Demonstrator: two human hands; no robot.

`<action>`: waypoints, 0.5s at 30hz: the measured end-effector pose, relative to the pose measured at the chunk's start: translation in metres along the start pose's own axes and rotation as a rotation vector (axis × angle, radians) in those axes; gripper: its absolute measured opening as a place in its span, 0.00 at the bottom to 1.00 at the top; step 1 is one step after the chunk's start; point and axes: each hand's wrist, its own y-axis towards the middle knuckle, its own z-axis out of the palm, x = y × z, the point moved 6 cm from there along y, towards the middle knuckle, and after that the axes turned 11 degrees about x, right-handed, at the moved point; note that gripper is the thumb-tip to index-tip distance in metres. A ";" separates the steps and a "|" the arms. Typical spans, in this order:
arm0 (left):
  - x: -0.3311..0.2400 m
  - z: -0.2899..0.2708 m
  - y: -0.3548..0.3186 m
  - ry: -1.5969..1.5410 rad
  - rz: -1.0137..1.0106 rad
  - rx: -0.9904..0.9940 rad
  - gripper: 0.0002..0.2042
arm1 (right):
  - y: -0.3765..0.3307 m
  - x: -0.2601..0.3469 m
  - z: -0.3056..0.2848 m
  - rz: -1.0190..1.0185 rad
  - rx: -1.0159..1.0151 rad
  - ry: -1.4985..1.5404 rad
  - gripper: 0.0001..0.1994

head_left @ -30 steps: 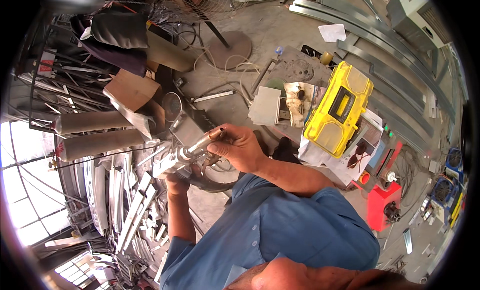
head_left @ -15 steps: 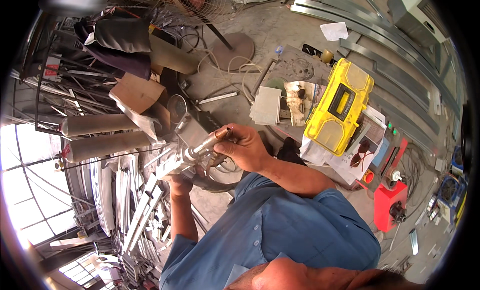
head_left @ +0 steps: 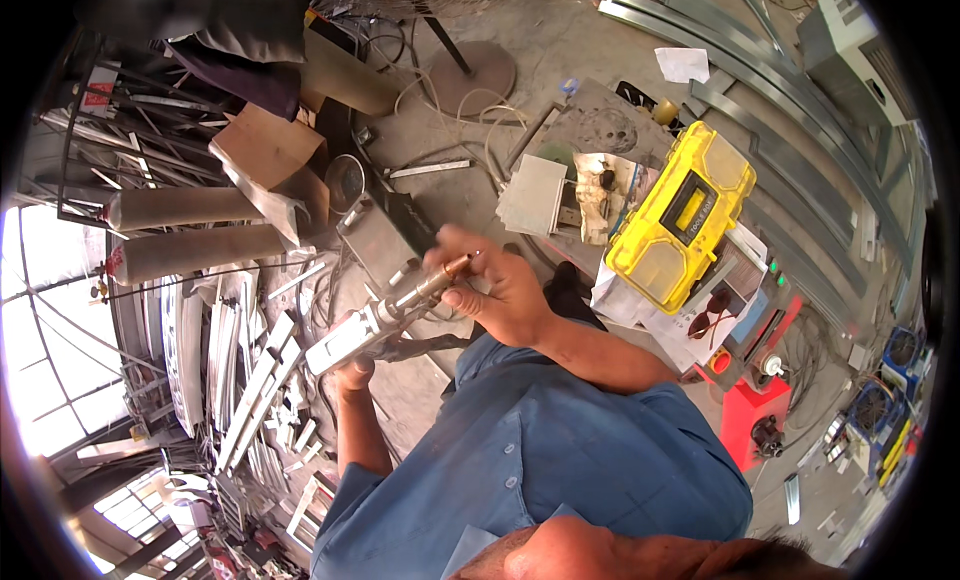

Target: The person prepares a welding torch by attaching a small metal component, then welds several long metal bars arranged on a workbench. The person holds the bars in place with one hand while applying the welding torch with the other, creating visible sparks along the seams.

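A long metal tool (head_left: 385,315) with a pale grey body and a brass-coloured tip lies slanted between both hands in the head view. My right hand (head_left: 495,290) is closed around its brass end, fingers curled over it. Lower down, my left hand (head_left: 352,372) grips the grey body from underneath, mostly hidden by the tool. A black hose or cable hangs off the tool beside the left hand. My blue shirt fills the lower middle.
A yellow tool case (head_left: 680,215) lies to the right on papers. A red machine (head_left: 750,410) stands beyond it. Two grey cylinders (head_left: 190,230) and several metal profiles (head_left: 250,380) lie at left. A fan base (head_left: 480,80), cables and cardboard (head_left: 265,150) sit farther away.
Both hands have kept hold of the tool while it drifted slightly right and lower in view. The right hand has shifted along toward the brass tip.
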 end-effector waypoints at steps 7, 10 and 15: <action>-0.017 0.012 0.003 0.048 -0.047 0.015 0.41 | -0.004 0.024 -0.018 -0.129 0.068 -0.163 0.52; -0.050 0.029 0.014 0.032 -0.059 0.010 0.41 | 0.009 0.027 -0.034 -0.113 0.038 0.077 0.55; -0.059 0.048 0.016 0.131 -0.093 0.154 0.45 | 0.026 0.024 -0.083 -0.167 0.108 0.098 0.57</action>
